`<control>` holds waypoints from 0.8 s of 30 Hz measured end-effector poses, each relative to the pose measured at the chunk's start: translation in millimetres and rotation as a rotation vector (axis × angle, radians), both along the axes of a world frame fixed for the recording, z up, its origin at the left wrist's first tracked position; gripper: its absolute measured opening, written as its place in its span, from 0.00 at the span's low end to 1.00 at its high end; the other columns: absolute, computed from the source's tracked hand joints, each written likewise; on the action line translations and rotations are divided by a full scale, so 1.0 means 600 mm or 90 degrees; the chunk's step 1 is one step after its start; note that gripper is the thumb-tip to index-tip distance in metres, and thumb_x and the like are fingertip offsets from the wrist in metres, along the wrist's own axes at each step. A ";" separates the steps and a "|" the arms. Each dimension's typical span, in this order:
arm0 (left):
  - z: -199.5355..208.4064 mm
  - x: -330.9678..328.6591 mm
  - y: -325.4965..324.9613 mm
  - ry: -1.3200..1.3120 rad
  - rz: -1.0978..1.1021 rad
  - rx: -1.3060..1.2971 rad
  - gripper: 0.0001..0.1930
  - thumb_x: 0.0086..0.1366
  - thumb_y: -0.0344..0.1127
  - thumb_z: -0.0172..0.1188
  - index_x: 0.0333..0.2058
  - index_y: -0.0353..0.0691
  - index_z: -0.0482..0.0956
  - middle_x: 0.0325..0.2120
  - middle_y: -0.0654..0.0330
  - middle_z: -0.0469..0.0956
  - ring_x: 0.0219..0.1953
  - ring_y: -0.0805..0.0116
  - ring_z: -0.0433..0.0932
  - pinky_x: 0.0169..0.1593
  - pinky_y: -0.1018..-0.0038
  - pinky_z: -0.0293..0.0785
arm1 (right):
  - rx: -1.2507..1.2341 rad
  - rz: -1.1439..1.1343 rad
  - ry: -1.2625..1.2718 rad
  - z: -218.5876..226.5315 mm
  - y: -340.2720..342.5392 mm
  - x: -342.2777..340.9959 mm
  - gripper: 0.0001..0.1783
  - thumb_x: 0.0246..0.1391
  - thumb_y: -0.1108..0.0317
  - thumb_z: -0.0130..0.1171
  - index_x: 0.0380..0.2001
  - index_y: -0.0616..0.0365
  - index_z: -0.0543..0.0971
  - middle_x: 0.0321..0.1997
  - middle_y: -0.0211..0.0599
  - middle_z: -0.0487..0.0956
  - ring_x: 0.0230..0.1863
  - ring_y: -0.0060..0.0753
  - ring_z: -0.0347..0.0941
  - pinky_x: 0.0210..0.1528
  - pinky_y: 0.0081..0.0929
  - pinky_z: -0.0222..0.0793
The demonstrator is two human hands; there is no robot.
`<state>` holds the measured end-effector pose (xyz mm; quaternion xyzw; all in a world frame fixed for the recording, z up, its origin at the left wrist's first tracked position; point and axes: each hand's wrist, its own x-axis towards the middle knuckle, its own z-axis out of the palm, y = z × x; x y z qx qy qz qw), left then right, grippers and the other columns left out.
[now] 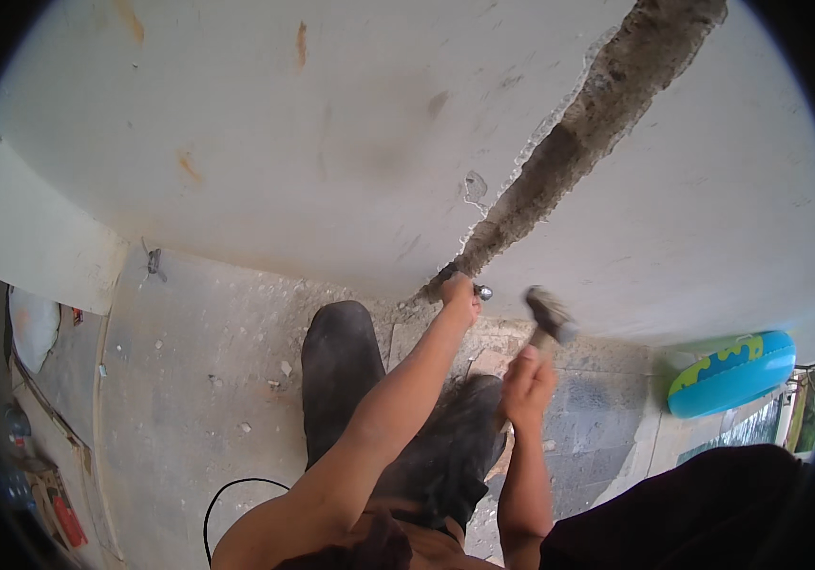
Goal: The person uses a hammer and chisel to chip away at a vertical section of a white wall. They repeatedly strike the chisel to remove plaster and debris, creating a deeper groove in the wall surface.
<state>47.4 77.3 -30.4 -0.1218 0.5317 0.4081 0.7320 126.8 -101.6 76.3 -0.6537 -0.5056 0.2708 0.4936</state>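
Note:
A rough channel (564, 152) is cut through the white plaster wall (331, 123), running from the upper right down to the wall's foot. At its lower end my left hand (461, 294) is closed around a chisel (484, 293); the round metal butt sticks out to the right of the fist. Its tip is hidden against the wall. To the right, my right hand (527, 385) grips a hammer (548, 312) by its handle, the slightly blurred head raised and apart from the chisel. Between my arms and the wall are my bent knees in dark trousers.
Rubble and dust (279, 370) lie on the floor along the wall. A blue and green inflatable (735, 375) leans at the right. Wires (153, 261) poke out near the left corner. A black cable (227, 489) curves beside me; a white sack (35, 328) stands far left.

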 end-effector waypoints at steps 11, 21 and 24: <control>-0.055 0.005 -0.018 -0.011 -0.031 0.073 0.06 0.66 0.42 0.46 0.31 0.51 0.68 0.19 0.67 0.63 0.11 0.75 0.55 0.14 0.74 0.49 | 0.037 -0.029 -0.098 -0.025 -0.018 -0.014 0.18 0.65 0.63 0.48 0.22 0.62 0.73 0.15 0.32 0.70 0.17 0.28 0.65 0.21 0.29 0.58; -0.116 -0.030 -0.088 -0.036 -0.096 0.290 0.13 0.71 0.46 0.49 0.30 0.46 0.69 0.16 0.67 0.66 0.12 0.75 0.64 0.14 0.75 0.59 | -0.147 0.001 -0.040 -0.072 -0.099 -0.010 0.19 0.64 0.58 0.51 0.28 0.65 0.73 0.15 0.41 0.71 0.18 0.35 0.71 0.25 0.35 0.66; -0.142 -0.038 -0.107 0.038 -0.082 0.285 0.14 0.72 0.47 0.49 0.30 0.46 0.69 0.15 0.68 0.66 0.12 0.75 0.65 0.15 0.75 0.60 | -0.171 -0.033 0.077 -0.080 -0.137 0.003 0.20 0.66 0.57 0.49 0.24 0.59 0.69 0.14 0.29 0.68 0.15 0.20 0.66 0.19 0.25 0.60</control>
